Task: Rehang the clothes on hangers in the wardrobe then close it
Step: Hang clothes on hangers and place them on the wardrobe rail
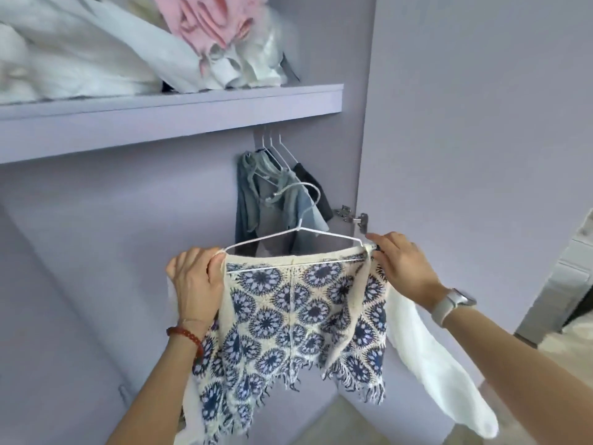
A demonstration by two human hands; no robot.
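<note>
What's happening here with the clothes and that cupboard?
A person is putting a blue-and-cream patterned top onto a white wire hanger. The left hand grips one end of the hanger and the garment, and the right hand pinches the other end. The top is not yet in the wardrobe, where a few grey and dark garments already hang below the shelf. The wardrobe door stands open.

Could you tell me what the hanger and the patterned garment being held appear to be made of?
Hanger: thin bent wire, apparently white-coated metal with a bare silvery hook. Patterned garment: looks like cream knit or crochet yarn with blue medallions, judging by its frayed fringe hem.
</note>
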